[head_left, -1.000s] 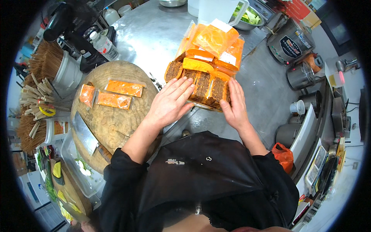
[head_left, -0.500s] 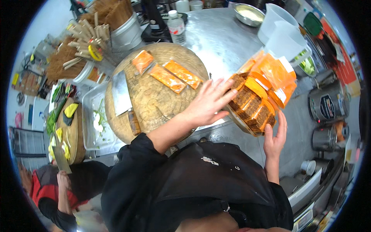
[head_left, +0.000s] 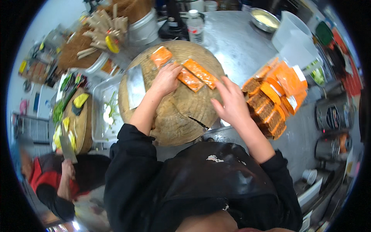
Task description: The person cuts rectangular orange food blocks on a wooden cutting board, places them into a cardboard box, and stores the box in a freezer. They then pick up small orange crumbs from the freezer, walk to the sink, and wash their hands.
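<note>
On the round wooden chopping block [head_left: 170, 123] lie orange flat packets in clear wrap. My left hand [head_left: 166, 80] has its fingers bent together over the upper left end of the middle orange packet [head_left: 190, 81]. Beside it are a short orange packet [head_left: 161, 57] and another long orange packet [head_left: 200, 73]. My right hand [head_left: 232, 101], thumb and fingers apart and holding nothing, hovers by the lower right end of that long packet. A cleaver [head_left: 136, 87] rests at the block's left side, its handle hidden by my left forearm.
Right of the block stands a stack of orange-and-brown packets [head_left: 266, 106]. Behind are a plastic bottle [head_left: 195, 28], a steel bowl [head_left: 265, 20] and clear jugs [head_left: 290, 31]. A plastic tray [head_left: 101, 127] sits left. A co-worker's hand [head_left: 68, 169] holds a knife at the lower left.
Both hands have left the stack at the right. My left hand has moved left onto a packet on the block; my right hand has come in beside the packets. The view has shifted slightly.
</note>
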`<state>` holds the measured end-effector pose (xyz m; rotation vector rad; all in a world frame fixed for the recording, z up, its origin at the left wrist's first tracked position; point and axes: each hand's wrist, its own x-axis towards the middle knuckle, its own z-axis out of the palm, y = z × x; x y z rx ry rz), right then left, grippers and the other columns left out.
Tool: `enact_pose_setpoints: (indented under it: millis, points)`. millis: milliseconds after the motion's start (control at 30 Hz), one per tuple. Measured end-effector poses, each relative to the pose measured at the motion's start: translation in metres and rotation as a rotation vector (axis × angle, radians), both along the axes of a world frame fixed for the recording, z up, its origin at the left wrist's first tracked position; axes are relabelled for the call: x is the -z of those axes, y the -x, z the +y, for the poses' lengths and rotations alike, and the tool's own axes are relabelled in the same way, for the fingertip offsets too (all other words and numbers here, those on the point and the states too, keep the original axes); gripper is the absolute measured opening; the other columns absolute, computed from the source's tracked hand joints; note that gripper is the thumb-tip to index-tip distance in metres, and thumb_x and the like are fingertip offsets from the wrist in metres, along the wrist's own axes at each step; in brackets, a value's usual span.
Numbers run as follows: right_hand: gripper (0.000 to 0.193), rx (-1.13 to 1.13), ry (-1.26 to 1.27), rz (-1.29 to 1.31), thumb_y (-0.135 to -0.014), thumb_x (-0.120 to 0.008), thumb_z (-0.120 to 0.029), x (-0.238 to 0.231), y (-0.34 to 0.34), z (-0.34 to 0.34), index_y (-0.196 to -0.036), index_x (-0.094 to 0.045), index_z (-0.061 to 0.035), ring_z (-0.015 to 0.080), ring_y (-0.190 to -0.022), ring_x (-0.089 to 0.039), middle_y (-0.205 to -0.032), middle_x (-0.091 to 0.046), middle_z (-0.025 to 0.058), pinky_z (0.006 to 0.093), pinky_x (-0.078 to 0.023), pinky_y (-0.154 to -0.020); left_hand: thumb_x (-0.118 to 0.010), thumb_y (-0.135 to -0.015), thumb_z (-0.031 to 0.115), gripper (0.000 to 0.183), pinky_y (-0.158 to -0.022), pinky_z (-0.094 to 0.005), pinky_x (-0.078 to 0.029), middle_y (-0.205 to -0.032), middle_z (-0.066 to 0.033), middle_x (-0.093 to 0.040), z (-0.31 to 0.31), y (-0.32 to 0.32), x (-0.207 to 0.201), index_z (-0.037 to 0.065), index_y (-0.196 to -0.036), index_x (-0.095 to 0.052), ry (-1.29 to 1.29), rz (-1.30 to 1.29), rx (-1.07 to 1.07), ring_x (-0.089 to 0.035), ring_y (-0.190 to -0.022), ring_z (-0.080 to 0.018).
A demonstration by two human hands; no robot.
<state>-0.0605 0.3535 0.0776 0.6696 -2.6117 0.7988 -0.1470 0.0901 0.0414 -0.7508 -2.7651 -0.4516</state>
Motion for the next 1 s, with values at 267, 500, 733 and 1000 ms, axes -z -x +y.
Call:
enact_pose_setpoints:
  millis: [267,500,733,1000]
  points:
    - [0.038,0.142,-0.202,-0.277,-0.078,-0.058,-0.017,0.046,0.048,-0.041,-0.115,-0.056,-0.0104,0.0319,-0.105,-0.048,-0.116,-0.051,0.0153,0.0418,-0.04,-0.09,-0.055,-0.068,-0.001,0.043,-0.092,-0.0385,-0.044,-0.116,-0.0124,-0.055,0.007,0.004,0.006,0.003,-0.111,-0.056,0.123,-0.003,0.059,-0.049,-0.11,-0.0326]
    - [0.039,0.191,-0.001,-0.329,-0.071,-0.062,-0.015,0.044,0.041,-0.042,-0.11,-0.062,-0.0103,0.0328,-0.095,-0.054,-0.105,-0.054,0.0163,0.0398,-0.046,-0.083,-0.059,-0.066,0.0,0.041,-0.088,-0.0381,-0.047,-0.112,-0.011,-0.053,0.009,-0.006,-0.018,0.005,-0.106,-0.054,0.359,-0.204,0.046,-0.048,-0.105,-0.0329]
    - [0.045,0.181,0.992,-0.98,-0.073,-0.064,-0.022,0.049,0.019,-0.017,-0.115,-0.059,-0.0062,0.0192,-0.084,-0.058,-0.104,-0.059,0.0083,0.0314,-0.048,-0.07,-0.065,-0.063,0.006,0.039,-0.086,-0.04,-0.046,-0.103,-0.0131,-0.054,0.002,-0.012,-0.027,0.003,-0.101,-0.055,0.497,-0.293,0.122,-0.05,-0.103,-0.0331]
    - [0.038,0.254,1.699,-1.282,-0.086,-0.06,-0.03,0.046,-0.014,-0.014,-0.114,-0.054,-0.0066,0.0133,-0.059,-0.054,-0.087,-0.057,0.005,0.0236,-0.04,-0.045,-0.066,-0.057,0.007,0.05,-0.088,-0.041,-0.044,-0.103,-0.0174,-0.052,-0.005,-0.022,-0.028,0.001,-0.105,-0.051,0.393,-0.35,0.202,-0.048,-0.101,-0.0363]
